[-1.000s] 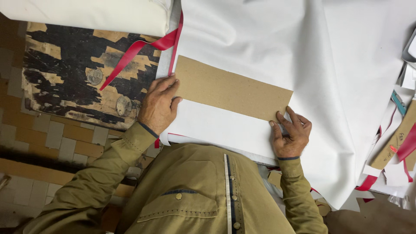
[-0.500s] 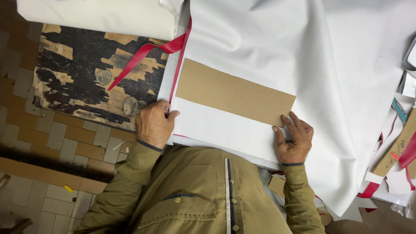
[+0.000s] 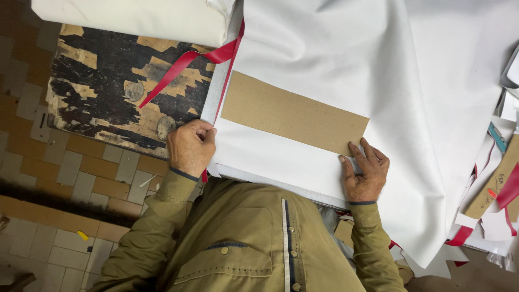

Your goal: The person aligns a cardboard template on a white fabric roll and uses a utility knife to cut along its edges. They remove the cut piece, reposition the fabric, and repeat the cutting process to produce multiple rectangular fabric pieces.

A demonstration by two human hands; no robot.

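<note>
White fabric (image 3: 335, 59) drapes the counter, its near edge folded. The left hand (image 3: 189, 147) is curled tight on that fold's left end; the right hand (image 3: 365, 173), fingers spread, presses flat at the corner of the stiff brown cardboard strip (image 3: 292, 112). A glossy red ribbon (image 3: 186, 67) trails leftward.

A single head-worn camera looks steeply down from above the person, close over chest and forearms. The left hand (image 3: 190, 147) sits left of centre and the right hand (image 3: 365, 173) right of centre, both in the lower half. Beyond the hands the white fabric (image 3: 324, 48) fills the upper frame; left of the left hand lies tiled floor (image 3: 70, 173).
</note>
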